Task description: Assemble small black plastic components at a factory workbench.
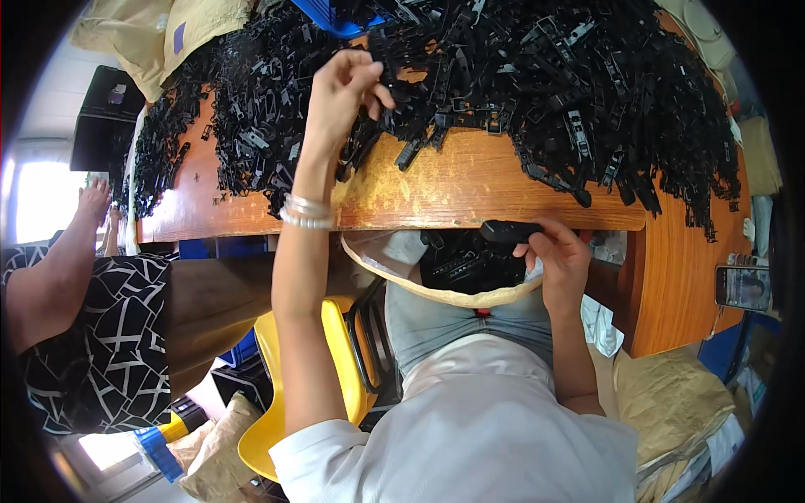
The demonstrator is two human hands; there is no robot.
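My left hand [345, 88] reaches over the far part of the wooden table, at the edge of a big heap of black plastic parts [470, 63]. Its fingers are bent into a pinch, and what they hold, if anything, cannot be made out against the dark heap. By the table's near edge my right hand [558, 256] grips a dark, elongated black plastic part [510, 231] between thumb and fingers. Below that part, a sack with a rolled pale rim [457, 297] rests at my lap, with more black parts [474, 264] inside.
A blue plastic tray [323, 17] sits in the heap at the back. A phone [743, 287] stands at the table's right end. Left of me are a yellow chair [277, 402] and another person's arm [59, 281]. Paper sacks [671, 402] lie at the lower right.
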